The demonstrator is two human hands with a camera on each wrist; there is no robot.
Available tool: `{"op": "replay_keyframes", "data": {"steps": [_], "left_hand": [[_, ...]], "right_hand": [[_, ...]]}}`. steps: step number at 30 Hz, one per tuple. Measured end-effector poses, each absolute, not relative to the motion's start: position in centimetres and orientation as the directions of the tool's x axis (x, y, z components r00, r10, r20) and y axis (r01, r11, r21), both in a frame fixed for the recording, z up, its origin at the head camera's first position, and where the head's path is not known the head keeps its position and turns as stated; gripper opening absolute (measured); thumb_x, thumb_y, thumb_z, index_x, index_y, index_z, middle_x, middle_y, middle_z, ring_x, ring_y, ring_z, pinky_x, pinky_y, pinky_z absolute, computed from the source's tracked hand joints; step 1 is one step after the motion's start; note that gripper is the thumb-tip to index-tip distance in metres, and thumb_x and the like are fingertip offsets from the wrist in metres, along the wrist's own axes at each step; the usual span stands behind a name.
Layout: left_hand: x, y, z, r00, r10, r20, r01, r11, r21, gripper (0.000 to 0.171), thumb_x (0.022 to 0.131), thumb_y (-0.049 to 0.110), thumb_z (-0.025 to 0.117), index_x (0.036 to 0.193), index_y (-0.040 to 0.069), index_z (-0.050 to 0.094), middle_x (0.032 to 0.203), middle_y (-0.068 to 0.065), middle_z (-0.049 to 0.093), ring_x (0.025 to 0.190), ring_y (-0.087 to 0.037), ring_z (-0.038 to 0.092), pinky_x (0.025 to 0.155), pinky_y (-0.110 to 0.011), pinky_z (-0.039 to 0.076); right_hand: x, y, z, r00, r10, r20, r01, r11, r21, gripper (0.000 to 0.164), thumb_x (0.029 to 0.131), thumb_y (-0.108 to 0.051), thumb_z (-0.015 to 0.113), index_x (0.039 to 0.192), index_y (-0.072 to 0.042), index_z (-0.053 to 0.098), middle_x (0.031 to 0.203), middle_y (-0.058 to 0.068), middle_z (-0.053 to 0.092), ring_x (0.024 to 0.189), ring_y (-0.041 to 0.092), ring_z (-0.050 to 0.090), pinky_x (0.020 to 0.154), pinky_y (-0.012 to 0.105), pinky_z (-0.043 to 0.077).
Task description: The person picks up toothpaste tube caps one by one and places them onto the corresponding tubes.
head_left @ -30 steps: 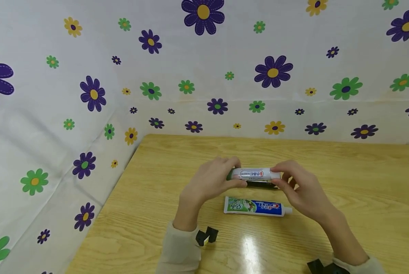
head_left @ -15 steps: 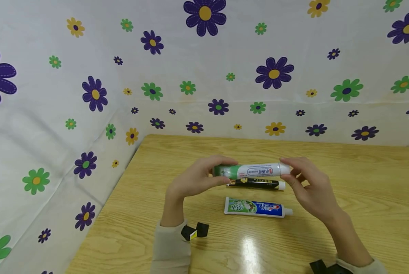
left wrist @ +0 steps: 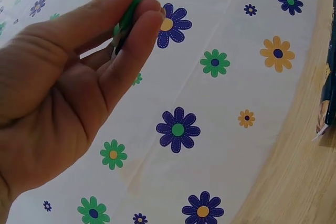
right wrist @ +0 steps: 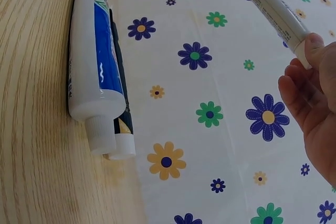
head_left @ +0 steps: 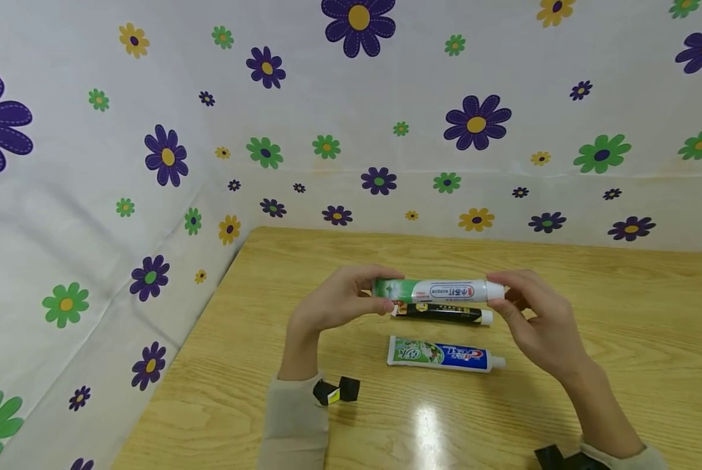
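A green and white toothpaste tube [head_left: 439, 290] is held level above the table between both hands. My left hand [head_left: 342, 300] grips its flat green end between thumb and fingers. At the other end, my right hand [head_left: 535, 320] pinches the white cap [head_left: 494, 291]. Behind and just below it in the head view lies a black toothpaste tube [head_left: 445, 314], partly overlapped by the held one. Nearer the front lies a blue and green Crest toothpaste tube [head_left: 445, 354], its cap to the right. The right wrist view shows the held tube [right wrist: 275, 11] slanting up from the fingers.
The wooden table [head_left: 257, 339] carries the two lying tubes, roughly parallel. A white flower-patterned sheet [head_left: 304, 98] rises behind the table and along its left side. A black wrist mount [head_left: 336, 390] sits at the left sleeve.
The green and white tube has risen off the black tube toward me, uncovering it. My left hand shifted left along the tube to its green end; my right hand moved slightly right.
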State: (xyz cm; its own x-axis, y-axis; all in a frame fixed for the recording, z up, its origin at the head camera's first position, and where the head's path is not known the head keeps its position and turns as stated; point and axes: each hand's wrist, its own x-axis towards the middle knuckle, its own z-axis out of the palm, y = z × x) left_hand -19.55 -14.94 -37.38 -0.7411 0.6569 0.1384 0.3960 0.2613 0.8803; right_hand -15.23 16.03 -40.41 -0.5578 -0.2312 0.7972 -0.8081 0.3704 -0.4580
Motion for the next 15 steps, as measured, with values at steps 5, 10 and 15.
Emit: {"op": "replay_keyframes", "data": {"steps": [5, 10, 15], "left_hand": [[-19.6, -14.1, -37.2, -0.731, 0.645, 0.223, 0.493, 0.273, 0.826, 0.041, 0.090, 0.004, 0.071, 0.130, 0.000, 0.064, 0.120, -0.012, 0.066, 0.090, -0.015, 0.061, 0.072, -0.026, 0.056], [-19.4, -13.3, -37.1, -0.714, 0.631, 0.303, 0.577, 0.283, 0.766, 0.041, 0.089, 0.007, 0.074, 0.128, 0.000, 0.066, 0.118, -0.012, 0.068, 0.084, -0.011, 0.059, 0.066, -0.024, 0.053], [-19.4, -12.5, -37.4, -0.697, 0.618, 0.364, 0.626, 0.277, 0.729, 0.041, 0.088, 0.005, 0.074, 0.128, -0.002, 0.065, 0.116, -0.014, 0.068, 0.076, -0.010, 0.055, 0.062, -0.021, 0.049]], "right_hand": [[-15.3, 16.6, -40.6, -0.571, -0.240, 0.785, -0.808, 0.332, -0.486, 0.036, 0.098, -0.022, 0.059, 0.111, 0.011, 0.064, 0.095, 0.016, 0.063, 0.072, 0.006, 0.052, 0.060, 0.012, 0.045], [-15.3, 16.8, -40.6, -0.638, -0.202, 0.743, -0.766, 0.269, -0.584, 0.018, 0.096, 0.002, 0.060, 0.111, 0.012, 0.063, 0.087, 0.006, 0.060, 0.064, 0.005, 0.050, 0.050, 0.016, 0.042], [-14.9, 16.6, -40.5, -0.741, -0.097, 0.664, -0.669, 0.182, -0.720, 0.018, 0.096, 0.012, 0.053, 0.111, 0.015, 0.063, 0.074, 0.002, 0.055, 0.051, 0.006, 0.046, 0.040, 0.021, 0.037]]}}
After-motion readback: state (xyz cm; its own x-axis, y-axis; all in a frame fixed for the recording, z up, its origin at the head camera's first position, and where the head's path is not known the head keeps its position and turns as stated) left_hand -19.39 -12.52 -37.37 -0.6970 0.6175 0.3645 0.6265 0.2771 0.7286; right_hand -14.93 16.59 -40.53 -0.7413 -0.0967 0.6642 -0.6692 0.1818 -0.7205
